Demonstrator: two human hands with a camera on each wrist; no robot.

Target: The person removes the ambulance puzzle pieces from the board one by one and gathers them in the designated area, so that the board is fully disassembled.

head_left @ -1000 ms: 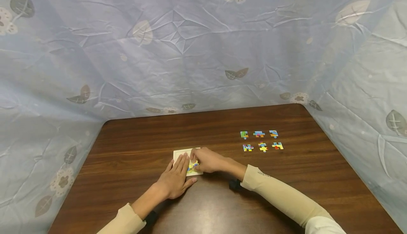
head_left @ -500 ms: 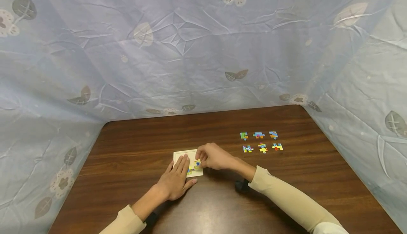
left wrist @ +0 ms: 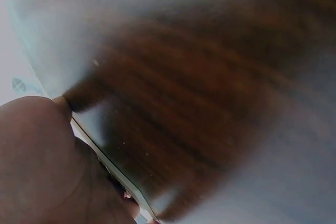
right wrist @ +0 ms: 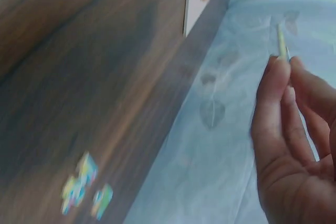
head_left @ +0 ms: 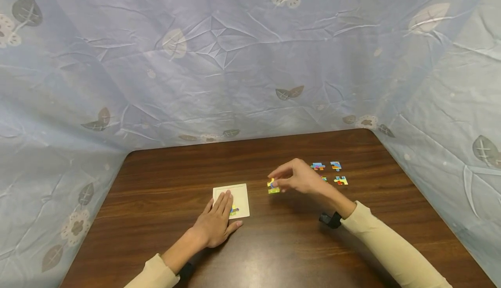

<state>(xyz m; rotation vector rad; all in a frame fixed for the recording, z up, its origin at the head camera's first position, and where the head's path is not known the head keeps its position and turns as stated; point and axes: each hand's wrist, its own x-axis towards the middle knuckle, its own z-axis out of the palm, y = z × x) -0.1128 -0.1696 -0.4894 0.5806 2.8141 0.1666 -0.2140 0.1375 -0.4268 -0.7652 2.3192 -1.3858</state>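
In the head view my left hand [head_left: 216,222] lies flat with straight fingers over the left part of a cream puzzle board [head_left: 240,194]. Beside those fingers a yellow, green and blue jigsaw piece [head_left: 234,210] shows in the board's lower part; the hand covers the area to its left. Right of the board, my right hand [head_left: 301,178] pinches a yellow and green jigsaw piece [head_left: 273,187] between thumb and fingertips, raised over the table. The right wrist view shows that held jigsaw piece [right wrist: 282,41] edge-on. From the left wrist, the board's edge [left wrist: 113,165] runs along the hand.
Loose jigsaw pieces lie at the right of the dark wooden table [head_left: 172,170], including a blue one [head_left: 335,165] and a yellow and red one [head_left: 341,180]. The right hand hides some of them. Patterned cloth [head_left: 250,61] hangs behind and at both sides.
My right hand has lifted the yellow and green jigsaw piece off the board and carried it to the right. The left hand has stayed on the board.
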